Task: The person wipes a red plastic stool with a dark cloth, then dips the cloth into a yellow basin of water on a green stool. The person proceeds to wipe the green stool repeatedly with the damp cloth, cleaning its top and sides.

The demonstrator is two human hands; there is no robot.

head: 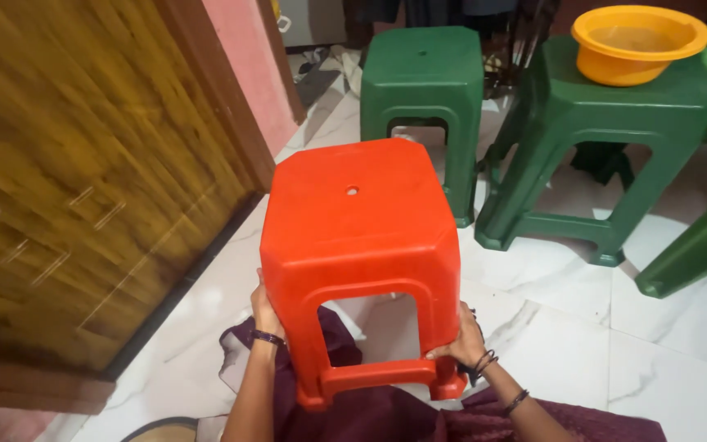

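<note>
both hands clasp a red plastic stool (359, 237) by its legs: left hand (265, 309) wrapped on one leg, right hand (461, 340) pinching the opposite, beside two green stools (423, 78).

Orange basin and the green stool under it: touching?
Touching. Head view shows the orange basin resting directly on the top of the green stool, no gap visible beneath its base.

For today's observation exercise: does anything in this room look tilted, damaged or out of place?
The red stool is tilted, gripped by the left hand and right hand. The two green stools stand upright; the orange basin sits level. Nothing looks damaged or spilled.
</note>
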